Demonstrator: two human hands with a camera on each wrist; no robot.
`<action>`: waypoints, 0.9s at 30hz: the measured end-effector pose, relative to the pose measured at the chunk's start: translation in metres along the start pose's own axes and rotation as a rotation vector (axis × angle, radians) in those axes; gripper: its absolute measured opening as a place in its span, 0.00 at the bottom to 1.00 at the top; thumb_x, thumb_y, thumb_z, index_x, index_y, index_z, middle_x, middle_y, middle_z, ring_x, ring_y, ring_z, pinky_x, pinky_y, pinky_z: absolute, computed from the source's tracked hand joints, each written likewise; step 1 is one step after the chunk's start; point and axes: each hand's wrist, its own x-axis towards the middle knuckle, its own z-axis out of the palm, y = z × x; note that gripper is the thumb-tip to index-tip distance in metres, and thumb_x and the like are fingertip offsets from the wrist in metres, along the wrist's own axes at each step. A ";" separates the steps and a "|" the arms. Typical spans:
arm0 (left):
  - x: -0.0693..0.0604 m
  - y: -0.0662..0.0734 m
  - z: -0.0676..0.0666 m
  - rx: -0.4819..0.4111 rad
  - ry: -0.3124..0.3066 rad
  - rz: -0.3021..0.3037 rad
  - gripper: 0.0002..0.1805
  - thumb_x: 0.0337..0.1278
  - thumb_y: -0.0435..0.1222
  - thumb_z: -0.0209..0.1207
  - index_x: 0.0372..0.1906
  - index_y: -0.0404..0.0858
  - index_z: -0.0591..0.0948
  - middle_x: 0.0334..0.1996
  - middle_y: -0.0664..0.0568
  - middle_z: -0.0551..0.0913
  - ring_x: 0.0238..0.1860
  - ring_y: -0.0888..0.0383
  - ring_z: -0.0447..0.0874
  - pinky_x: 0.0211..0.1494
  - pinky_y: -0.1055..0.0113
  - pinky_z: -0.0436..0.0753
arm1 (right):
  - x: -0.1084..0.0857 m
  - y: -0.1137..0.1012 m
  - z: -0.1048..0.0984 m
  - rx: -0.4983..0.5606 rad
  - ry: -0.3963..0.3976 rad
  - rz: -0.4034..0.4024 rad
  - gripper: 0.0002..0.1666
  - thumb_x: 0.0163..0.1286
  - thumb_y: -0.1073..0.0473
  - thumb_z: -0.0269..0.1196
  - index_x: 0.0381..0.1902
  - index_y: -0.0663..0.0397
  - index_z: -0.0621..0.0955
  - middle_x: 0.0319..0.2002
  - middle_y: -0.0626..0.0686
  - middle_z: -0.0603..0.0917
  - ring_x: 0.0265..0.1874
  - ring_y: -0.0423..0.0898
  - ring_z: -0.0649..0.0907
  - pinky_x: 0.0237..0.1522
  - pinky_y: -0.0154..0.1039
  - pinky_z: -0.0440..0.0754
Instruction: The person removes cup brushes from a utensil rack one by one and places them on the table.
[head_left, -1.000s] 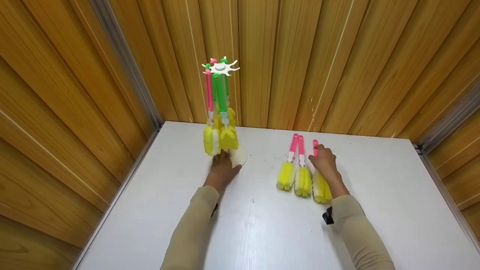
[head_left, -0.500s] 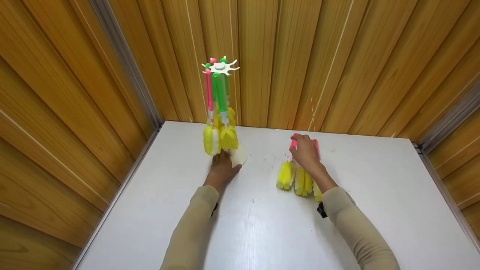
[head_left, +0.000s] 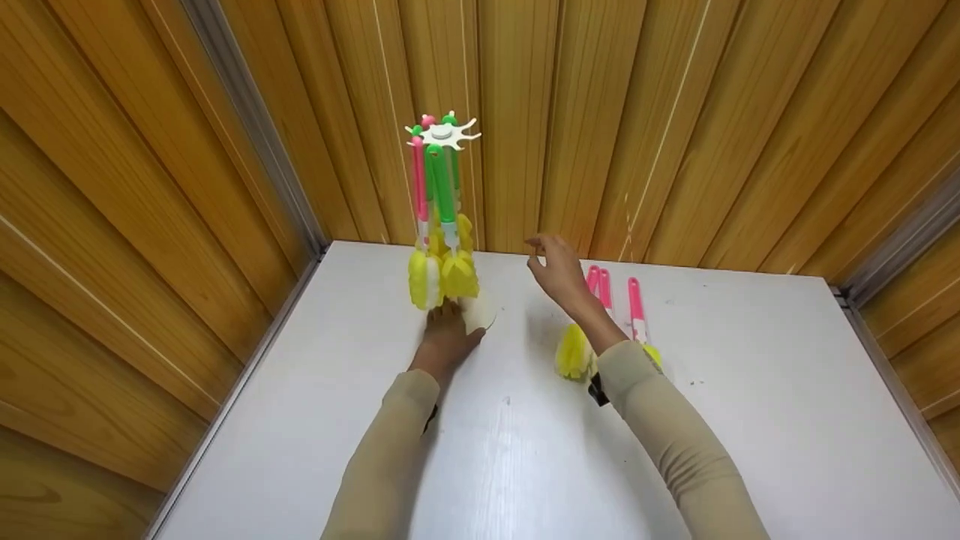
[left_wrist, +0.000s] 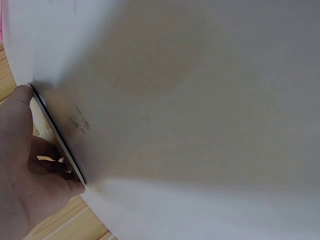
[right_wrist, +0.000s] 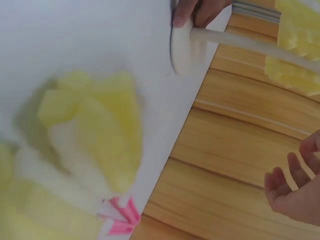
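Note:
A white rack (head_left: 441, 136) with hooked arms stands on the left of the table. Pink- and green-handled bottle brushes with yellow sponge heads (head_left: 460, 276) hang from several of its hooks; the hooks on its right side are bare. My left hand (head_left: 446, 345) holds the round white base (right_wrist: 183, 50), thumb and fingers at its rim in the left wrist view. My right hand (head_left: 561, 279) is raised between the rack and the loose brushes, fingers loosely curled around nothing. Under that arm lie three pink-handled brushes (head_left: 637, 304), partly hidden by forearm and sleeve.
The white tabletop (head_left: 495, 450) reaches back to a wood-panelled wall (head_left: 517, 112). Metal posts (head_left: 251, 112) mark the corners of the enclosure. The hanging brushes reach down close above my left hand.
My right hand has moved left from the rightmost loose brush, over the others, and up toward the rack. The left hand and the rack have stayed in place.

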 end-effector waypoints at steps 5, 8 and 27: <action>0.002 -0.001 0.003 -0.060 0.020 -0.048 0.54 0.66 0.61 0.58 0.81 0.35 0.46 0.79 0.43 0.51 0.78 0.48 0.51 0.81 0.56 0.51 | 0.022 -0.023 0.006 0.096 -0.062 -0.004 0.21 0.75 0.63 0.57 0.64 0.61 0.78 0.61 0.60 0.79 0.60 0.57 0.78 0.61 0.50 0.79; 0.002 0.000 0.005 -0.077 0.021 -0.053 0.57 0.65 0.62 0.59 0.82 0.38 0.43 0.80 0.44 0.47 0.80 0.49 0.47 0.81 0.56 0.48 | 0.036 -0.033 0.005 0.143 -0.067 -0.010 0.21 0.77 0.62 0.56 0.65 0.61 0.77 0.61 0.60 0.80 0.60 0.56 0.79 0.60 0.48 0.80; -0.003 0.004 -0.002 -0.052 0.027 -0.026 0.54 0.67 0.60 0.58 0.82 0.36 0.44 0.80 0.41 0.49 0.79 0.46 0.49 0.81 0.54 0.50 | 0.071 -0.071 0.035 0.331 -0.064 -0.140 0.23 0.79 0.57 0.58 0.67 0.58 0.76 0.60 0.57 0.81 0.60 0.50 0.80 0.63 0.41 0.77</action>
